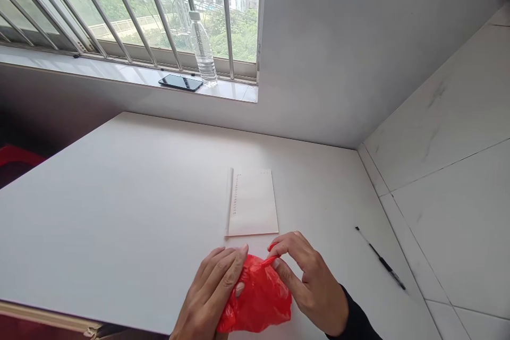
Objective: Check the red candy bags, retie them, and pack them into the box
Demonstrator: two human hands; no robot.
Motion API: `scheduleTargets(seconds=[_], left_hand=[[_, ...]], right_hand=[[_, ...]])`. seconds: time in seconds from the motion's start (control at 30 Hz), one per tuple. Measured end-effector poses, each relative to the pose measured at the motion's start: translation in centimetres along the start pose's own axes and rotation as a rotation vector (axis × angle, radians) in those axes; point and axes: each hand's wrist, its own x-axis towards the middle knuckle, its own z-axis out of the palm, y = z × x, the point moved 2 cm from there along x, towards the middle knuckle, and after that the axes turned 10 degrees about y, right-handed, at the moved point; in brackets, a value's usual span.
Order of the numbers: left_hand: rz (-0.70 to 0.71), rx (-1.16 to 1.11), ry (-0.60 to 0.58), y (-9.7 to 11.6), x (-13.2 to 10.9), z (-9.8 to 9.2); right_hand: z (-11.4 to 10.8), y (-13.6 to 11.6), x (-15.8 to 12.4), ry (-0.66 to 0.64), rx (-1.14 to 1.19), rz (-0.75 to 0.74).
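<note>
A crumpled red plastic bag (258, 297) lies on the white table (131, 212) near its front edge. My left hand (213, 292) rests on the bag's left side with its fingers curled over the plastic. My right hand (311, 281) pinches a twisted strip of the bag's top edge between thumb and fingers. Just beyond the hands lies a folded white paper (252, 203) with a line of small print along its left side.
A black pen (380, 258) lies on the table at the right, close to the tiled wall. On the windowsill at the back stand a clear water bottle (203, 49) and a black phone (180, 82). Something red (16, 155) shows at the far left.
</note>
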Motion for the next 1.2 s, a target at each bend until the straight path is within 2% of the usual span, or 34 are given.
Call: scheduleTargets(seconds=[0.1, 0.2, 0.3, 0.37, 0.47, 0.53, 0.6, 0.67, 0.77, 0.97, 1.2], left_hand=[[-0.145, 0.130, 0.016, -2.1, -3.7, -0.6], [-0.402, 0.150, 0.051, -2.9, -6.3, -0.8], [-0.727, 0.039, 0.153, -1.9, -6.8, 0.2], [-0.789, 0.012, 0.186, -0.8, -6.1, 1.4], [-0.604, 0.088, 0.173, 0.3, -5.1, 3.4], [-0.460, 0.154, 0.146, 0.4, -4.9, 4.5], [-0.362, 0.200, 0.093, 0.2, -5.2, 5.6], [-0.303, 0.233, 0.049, -0.1, -5.6, 6.5], [-0.255, 0.257, 0.032, -0.4, -6.2, 7.4], [-0.196, 0.290, -0.028, -0.5, -6.7, 7.8], [-0.184, 0.243, -0.049, -1.1, -7.0, 8.3]], right_hand=[[-0.7, 3.0, -1.7, 0.017, -0.093, 0.142], [-1.2, 5.0, -2.9, 0.020, -0.087, 0.281], [-0.5, 4.9, -2.7, 0.066, 0.016, 0.292], [0.9, 4.6, -2.0, 0.086, 0.117, 0.286], [3.8, 4.5, -1.3, 0.121, 0.211, 0.342], [5.6, 5.0, -1.6, 0.169, 0.179, 0.376], [6.9, 5.5, -2.4, 0.190, 0.087, 0.298], [7.6, 6.1, -3.1, 0.182, -0.012, 0.147], [7.9, 7.0, -4.0, 0.150, -0.107, -0.002], [8.1, 8.2, -4.7, 0.070, -0.256, -0.087], [8.8, 9.1, -5.0, 0.092, -0.352, -0.226]])
